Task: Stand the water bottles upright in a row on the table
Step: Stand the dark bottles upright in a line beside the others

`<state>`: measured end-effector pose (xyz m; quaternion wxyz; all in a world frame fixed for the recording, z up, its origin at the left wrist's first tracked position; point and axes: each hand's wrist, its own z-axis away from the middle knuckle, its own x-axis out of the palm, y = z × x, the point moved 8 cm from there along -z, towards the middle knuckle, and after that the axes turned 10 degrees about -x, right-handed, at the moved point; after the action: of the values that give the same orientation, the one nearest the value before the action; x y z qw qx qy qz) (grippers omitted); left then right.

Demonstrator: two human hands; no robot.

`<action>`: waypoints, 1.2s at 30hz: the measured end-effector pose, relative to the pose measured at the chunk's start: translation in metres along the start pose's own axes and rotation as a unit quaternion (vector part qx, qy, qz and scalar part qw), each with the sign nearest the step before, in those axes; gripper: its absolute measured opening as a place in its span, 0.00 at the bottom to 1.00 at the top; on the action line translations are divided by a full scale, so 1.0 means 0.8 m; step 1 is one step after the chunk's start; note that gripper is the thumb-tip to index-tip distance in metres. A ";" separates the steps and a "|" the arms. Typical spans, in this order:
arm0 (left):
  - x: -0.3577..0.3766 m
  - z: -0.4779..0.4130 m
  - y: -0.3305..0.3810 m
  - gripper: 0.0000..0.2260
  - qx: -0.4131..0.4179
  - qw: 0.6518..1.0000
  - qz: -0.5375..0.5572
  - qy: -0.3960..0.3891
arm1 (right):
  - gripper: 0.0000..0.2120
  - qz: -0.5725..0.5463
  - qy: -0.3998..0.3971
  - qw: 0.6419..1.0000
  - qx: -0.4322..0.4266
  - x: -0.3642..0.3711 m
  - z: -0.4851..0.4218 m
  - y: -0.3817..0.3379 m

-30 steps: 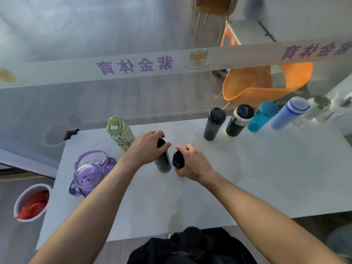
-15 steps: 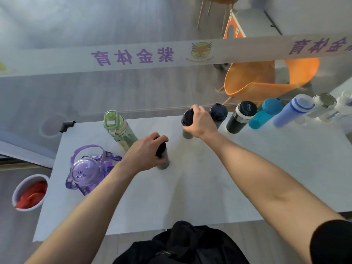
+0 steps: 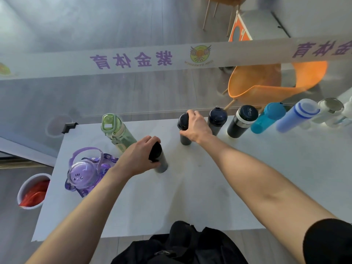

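On the white table [image 3: 247,178] my right hand [image 3: 196,126] grips a dark bottle [image 3: 183,130] with a black cap, upright at the left end of a row along the far edge. The row runs right: a dark navy bottle [image 3: 217,119], a black bottle with a silver band [image 3: 242,121], a teal bottle [image 3: 268,118], a blue bottle [image 3: 297,118], and white bottles [image 3: 330,111] at the frame edge. My left hand [image 3: 139,156] holds a second dark grey bottle [image 3: 160,161] upright near the table's middle. A green bottle [image 3: 117,133] and a purple jug [image 3: 83,171] stand at the left.
A glass barrier with a printed white band [image 3: 171,58] rises just behind the table's far edge. An orange chair [image 3: 266,82] sits beyond it. A white bucket with red contents [image 3: 32,191] is on the floor at the left. A black bag [image 3: 181,244] lies at the near edge.
My right hand carried its dark bottle from the table's middle to the far edge beside the navy bottle, and it now stands there. My left hand stayed on the other dark bottle.
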<state>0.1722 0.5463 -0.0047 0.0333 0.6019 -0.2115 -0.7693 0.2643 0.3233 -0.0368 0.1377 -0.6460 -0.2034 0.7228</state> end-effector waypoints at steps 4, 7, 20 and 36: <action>-0.002 -0.004 0.002 0.31 -0.001 1.000 -0.003 -0.002 | 0.39 -0.003 -0.004 1.000 0.001 0.005 -0.003 -0.003; -0.003 -0.005 0.001 0.31 -0.005 1.000 -0.008 -0.008 | 0.40 -0.001 -0.007 1.000 0.000 0.006 -0.006 -0.003; -0.033 -0.053 0.005 0.34 -0.036 0.999 -0.016 0.035 | 0.34 0.049 -0.046 0.998 0.004 -0.035 0.070 -0.008; -0.056 -0.126 -0.007 0.33 -0.070 0.996 -0.028 0.044 | 0.31 0.066 -0.259 0.963 0.001 0.091 0.153 0.018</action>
<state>0.2800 0.5362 0.0153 0.0630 0.6372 -0.1380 -0.7556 0.1346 0.3302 -0.0973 0.0327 -0.4481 -0.1885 0.8733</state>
